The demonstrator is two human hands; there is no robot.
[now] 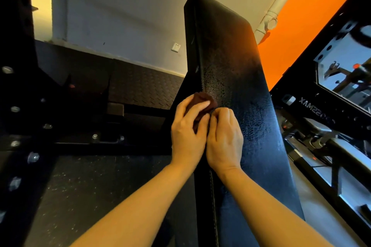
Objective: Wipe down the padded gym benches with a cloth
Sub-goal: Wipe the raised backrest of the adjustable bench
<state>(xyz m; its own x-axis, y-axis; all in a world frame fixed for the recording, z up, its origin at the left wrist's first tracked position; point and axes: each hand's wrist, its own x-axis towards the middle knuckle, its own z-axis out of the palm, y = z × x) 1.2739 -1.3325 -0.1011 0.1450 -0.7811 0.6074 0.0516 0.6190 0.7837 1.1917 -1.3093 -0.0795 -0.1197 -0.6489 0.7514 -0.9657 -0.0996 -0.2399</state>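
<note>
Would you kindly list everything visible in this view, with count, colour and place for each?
Padded bench: one, black, centre, rising away from the camera, droplets on its surface.
Cloth: one, dark brown, bunched at the bench's left edge.
Rack frame: one, black with silver bolts, left side.
Floor mat: black, ribbed, behind the bench on the left.
Wall socket: one, white, on the pale wall.
Pipe: one, white, upper right against the orange wall.
Second machine frame: one, black, white lettering, right.
Left hand: one, holding the cloth.
Right hand: one, pinching the cloth's near edge.
</note>
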